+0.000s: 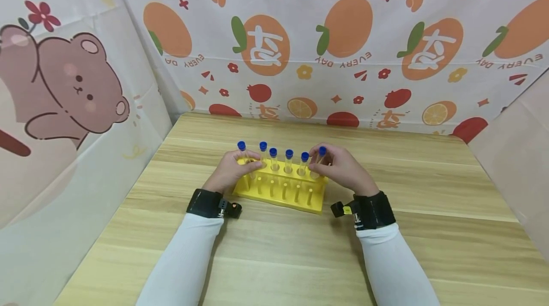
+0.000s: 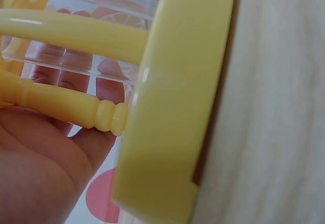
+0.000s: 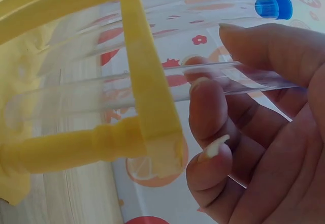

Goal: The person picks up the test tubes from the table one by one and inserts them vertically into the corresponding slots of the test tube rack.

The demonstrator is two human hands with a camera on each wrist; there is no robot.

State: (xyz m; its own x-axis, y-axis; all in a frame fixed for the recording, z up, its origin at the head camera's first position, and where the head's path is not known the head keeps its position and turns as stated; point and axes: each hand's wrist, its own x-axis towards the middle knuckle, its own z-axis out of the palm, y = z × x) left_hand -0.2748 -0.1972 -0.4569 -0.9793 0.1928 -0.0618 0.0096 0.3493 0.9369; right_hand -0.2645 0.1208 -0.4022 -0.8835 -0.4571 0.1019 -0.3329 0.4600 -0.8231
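Observation:
A yellow test tube rack stands on the table with clear, blue-capped tubes in a row along its top tier. My left hand grips the rack's left end, its thumb across the front beside the leftmost tube. In the left wrist view, the fingers show behind the rack's post and clear tube walls. At the other end, my right hand holds the rightmost test tube near its cap, between thumb and fingers. The right wrist view shows this tube passing through the rack's top tier, with its cap hidden.
Short yellow pegs rise from the rack's base in front of the tubes. The wood-grain table runs back to a fruit-print cloth. A cloth with a bear print hangs at the left. Each wrist wears a black strap with a small camera.

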